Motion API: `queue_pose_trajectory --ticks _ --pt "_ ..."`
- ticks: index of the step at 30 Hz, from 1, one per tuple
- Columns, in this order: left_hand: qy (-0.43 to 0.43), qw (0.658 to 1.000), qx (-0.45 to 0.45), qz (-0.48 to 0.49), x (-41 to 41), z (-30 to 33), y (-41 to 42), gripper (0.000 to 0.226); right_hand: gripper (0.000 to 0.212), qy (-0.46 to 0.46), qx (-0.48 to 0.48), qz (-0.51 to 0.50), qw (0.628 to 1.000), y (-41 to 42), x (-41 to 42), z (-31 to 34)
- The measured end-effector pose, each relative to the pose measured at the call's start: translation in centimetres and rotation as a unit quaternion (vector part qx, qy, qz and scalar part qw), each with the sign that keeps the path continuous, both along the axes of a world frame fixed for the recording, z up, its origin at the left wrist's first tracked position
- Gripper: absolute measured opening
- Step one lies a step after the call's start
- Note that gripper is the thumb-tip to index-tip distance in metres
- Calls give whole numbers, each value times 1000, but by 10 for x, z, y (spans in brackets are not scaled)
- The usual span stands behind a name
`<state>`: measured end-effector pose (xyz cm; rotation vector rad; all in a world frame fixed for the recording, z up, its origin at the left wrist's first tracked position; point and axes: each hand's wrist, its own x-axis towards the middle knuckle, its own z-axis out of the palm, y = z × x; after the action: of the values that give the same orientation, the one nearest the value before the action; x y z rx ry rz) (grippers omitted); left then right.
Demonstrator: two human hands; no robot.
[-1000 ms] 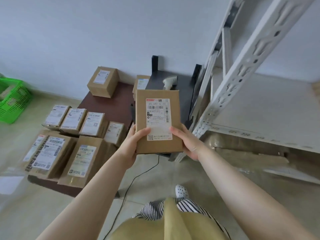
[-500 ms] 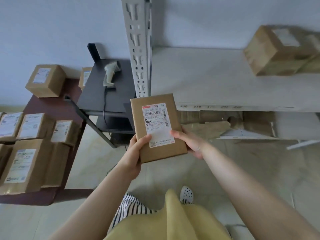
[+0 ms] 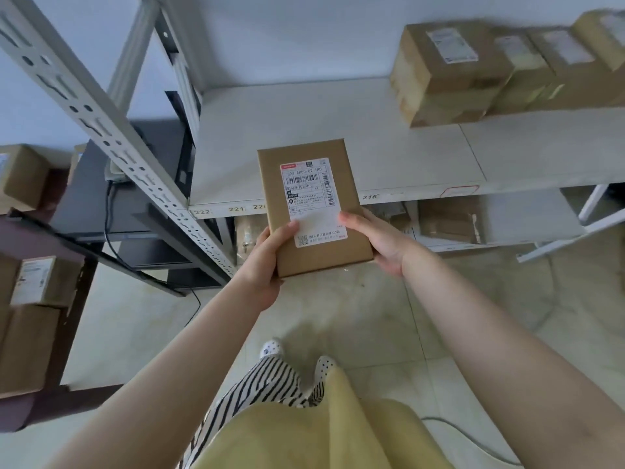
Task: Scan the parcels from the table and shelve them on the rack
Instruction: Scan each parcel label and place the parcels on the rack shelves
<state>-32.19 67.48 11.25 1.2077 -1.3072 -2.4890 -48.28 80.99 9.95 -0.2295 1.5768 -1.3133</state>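
**Me:** Head view has both my hands on one flat parcel (image 3: 313, 208). My left hand (image 3: 267, 262) grips its near left corner, thumb curled over the top face beside the label. My right hand (image 3: 382, 242) holds the near right edge the same way, thumb on the label's edge, fingers hidden underneath.

**You:** Where is it, relative to your hands?

**Me:** It sticks out away from them, label up, held in the air, its far end over the front lip of the rack shelf (image 3: 338, 130). It isn't resting on anything yet.

**You:** How far along are you?

**Me:** Beyond my right hand, at the far right of that shelf, a cluster of shelved parcels (image 3: 449, 72) is already placed. Off to my left, more parcels on the table (image 3: 33, 282) are waiting. I'd judge this one scanned and about to be set down, though nothing here proves the scan. So, partway, with several left.
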Motion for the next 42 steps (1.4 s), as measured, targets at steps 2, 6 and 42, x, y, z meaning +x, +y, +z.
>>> queue_pose_trajectory --ticks 2,6,42 --pt "-5 1000 -5 -12 -12 0 1 74 85 -6 -3 -3 1000 3 -10 -1" --pt "-10 1000 1 -16 -38 -5 3 93 93 -14 7 -13 1000 10 -30 -4" --pt "-122 989 -6 80 -324 -2 -18 69 125 -55 111 -93 988 -50 -299 -18"
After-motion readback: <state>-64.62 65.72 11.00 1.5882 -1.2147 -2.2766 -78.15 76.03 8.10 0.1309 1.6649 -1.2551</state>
